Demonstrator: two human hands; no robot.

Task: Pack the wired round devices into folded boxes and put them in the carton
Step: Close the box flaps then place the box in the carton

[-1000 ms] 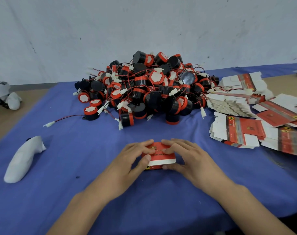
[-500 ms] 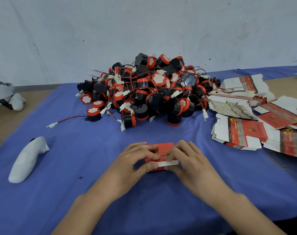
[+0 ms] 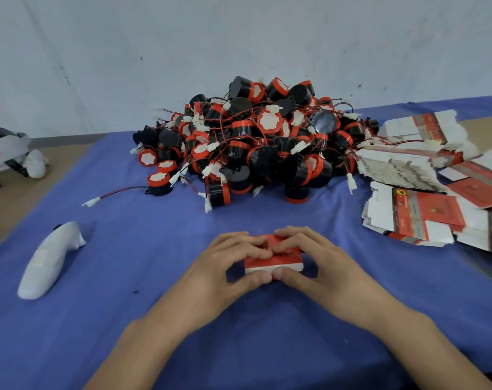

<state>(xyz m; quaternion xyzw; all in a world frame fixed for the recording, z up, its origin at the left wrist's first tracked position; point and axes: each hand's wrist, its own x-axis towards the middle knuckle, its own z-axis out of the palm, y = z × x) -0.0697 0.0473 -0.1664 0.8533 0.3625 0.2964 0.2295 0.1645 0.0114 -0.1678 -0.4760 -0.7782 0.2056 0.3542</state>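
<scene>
Blue cloth (image 3: 155, 277), left hand (image 3: 225, 266), right hand (image 3: 320, 266) clasp box (image 3: 278, 253), device pile (image 3: 253, 147) beyond

Left hand (image 3: 225, 267), right hand (image 3: 320, 267) close together, fingers curled round folded box (image 3: 278, 261)

Wall (image 3: 239, 38): pale grey-white, scuffed with dark marks, fills upper frame. Blue cloth (image 3: 126, 249): covers table across centre and bottom. Tan surface (image 3: 11, 204): showing at left edge and far right. Light: even, soft
</scene>
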